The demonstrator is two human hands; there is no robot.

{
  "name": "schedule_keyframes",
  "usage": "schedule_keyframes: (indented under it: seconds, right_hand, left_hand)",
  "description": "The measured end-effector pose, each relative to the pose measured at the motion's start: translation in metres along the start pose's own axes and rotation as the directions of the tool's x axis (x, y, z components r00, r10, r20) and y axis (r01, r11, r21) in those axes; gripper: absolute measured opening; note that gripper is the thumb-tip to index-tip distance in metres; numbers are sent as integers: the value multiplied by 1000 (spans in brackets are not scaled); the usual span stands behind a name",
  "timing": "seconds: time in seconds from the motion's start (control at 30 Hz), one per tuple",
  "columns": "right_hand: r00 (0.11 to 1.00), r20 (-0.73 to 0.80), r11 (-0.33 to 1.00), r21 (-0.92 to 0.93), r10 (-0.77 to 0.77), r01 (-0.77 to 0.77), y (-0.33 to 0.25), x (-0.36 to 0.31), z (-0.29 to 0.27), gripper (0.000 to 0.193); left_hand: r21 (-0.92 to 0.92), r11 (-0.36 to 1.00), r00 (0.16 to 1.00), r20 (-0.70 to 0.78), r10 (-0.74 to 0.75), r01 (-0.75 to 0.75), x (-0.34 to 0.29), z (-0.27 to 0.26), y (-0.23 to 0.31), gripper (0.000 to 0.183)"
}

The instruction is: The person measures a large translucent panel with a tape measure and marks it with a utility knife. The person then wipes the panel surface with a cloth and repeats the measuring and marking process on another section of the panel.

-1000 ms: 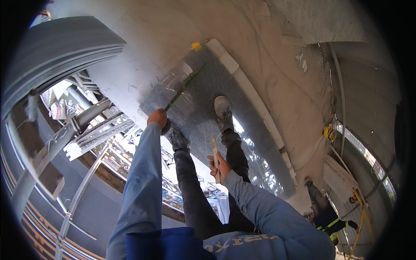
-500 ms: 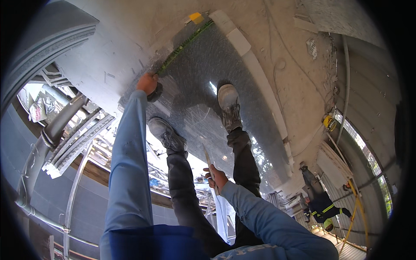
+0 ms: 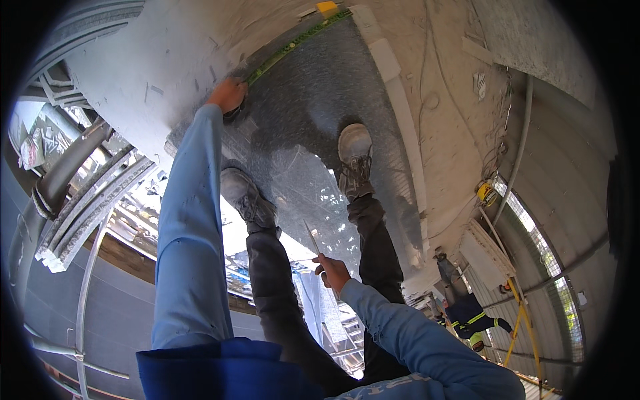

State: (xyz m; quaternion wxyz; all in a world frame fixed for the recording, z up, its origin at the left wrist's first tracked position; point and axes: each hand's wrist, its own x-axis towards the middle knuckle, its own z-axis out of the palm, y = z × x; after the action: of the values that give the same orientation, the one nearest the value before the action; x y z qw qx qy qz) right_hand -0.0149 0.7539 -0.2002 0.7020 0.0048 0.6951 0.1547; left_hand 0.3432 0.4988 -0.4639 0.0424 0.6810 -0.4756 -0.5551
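Observation:
My left hand (image 3: pixel 228 95) reaches far forward, closed around the dark case of a tape measure, most of which my fingers hide. From it the green tape blade (image 3: pixel 293 45) runs out to the upper right along the edge of a dark polished stone slab (image 3: pixel 313 87). Lower down, between my legs, my right hand (image 3: pixel 332 273) grips a thin, pale, pointed stick (image 3: pixel 311 235). Its tip points up toward the slab, and I cannot tell its exact kind.
My two dusty shoes (image 3: pixel 355 145) stand on the slab. A yellow piece (image 3: pixel 327 9) lies at the blade's far end. Pale strips (image 3: pixel 393 73) border the slab's right side. Another person (image 3: pixel 469 312) is at the lower right, near a yellow frame (image 3: pixel 525 327). Pipes and stacked slabs (image 3: pixel 93 213) are at left.
The view has shifted, so the slab and floor things on the right appear farther left. My left hand has moved slightly forward with the tape measure. My right hand still holds the pointed stick.

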Motion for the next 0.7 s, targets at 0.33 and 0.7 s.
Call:
schedule_keyframes:
  seconds: [0.33,0.7]
  right_hand:
    - [999,-49,999,-49,16,-19,3,14,6,51]
    - [768,265,307,-803,-584,510,-110,73,45,42]
  left_hand:
    - [-62,960,961,-25,-275,273,-33,5,-73,44]
    - [-29,772,763,-132,-632,635,-136,-3,-215,48]
